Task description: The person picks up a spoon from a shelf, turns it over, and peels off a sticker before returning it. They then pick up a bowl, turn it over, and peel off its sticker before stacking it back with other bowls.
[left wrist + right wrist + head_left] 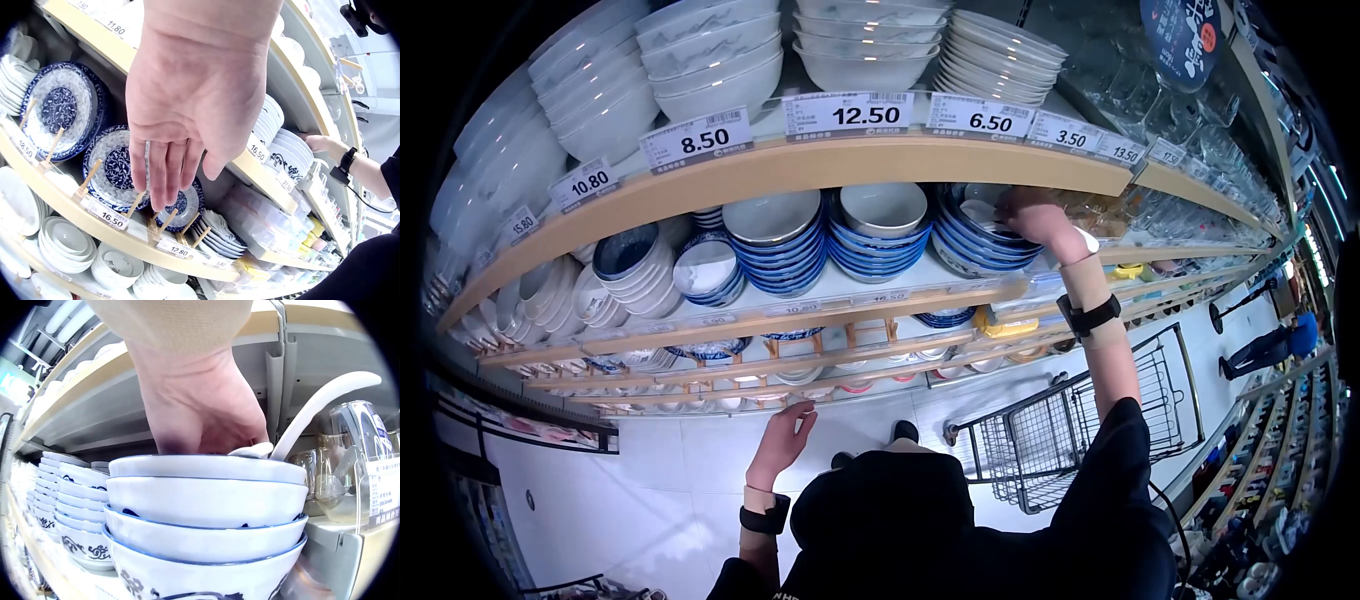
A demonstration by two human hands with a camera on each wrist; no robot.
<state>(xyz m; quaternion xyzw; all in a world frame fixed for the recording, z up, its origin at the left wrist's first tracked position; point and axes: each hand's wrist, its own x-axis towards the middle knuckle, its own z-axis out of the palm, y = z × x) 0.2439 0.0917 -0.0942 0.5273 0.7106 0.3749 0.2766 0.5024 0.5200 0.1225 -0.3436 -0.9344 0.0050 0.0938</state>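
Observation:
My right hand (1040, 220) reaches into the top bowl (206, 467) of a stack of blue-rimmed white bowls on the shelf. Its fingers dip behind the rim, which hides the fingertips, so I cannot tell whether they grip anything. White spoons lie in that bowl: a short white spoon end (253, 450) shows right by the fingers, and a long curved spoon handle (325, 406) sticks out over the rim. Lower down, my left hand (782, 440) hangs in front of the shelves, palm showing and fingers loosely extended in the left wrist view, holding nothing.
More bowl stacks (775, 240) stand to the left on the same shelf, with glassware (350, 444) on the right. Above is a shelf edge (850, 165) with price tags. Patterned plates (59, 109) stand on lower racks. A shopping cart (1040, 430) is at the right.

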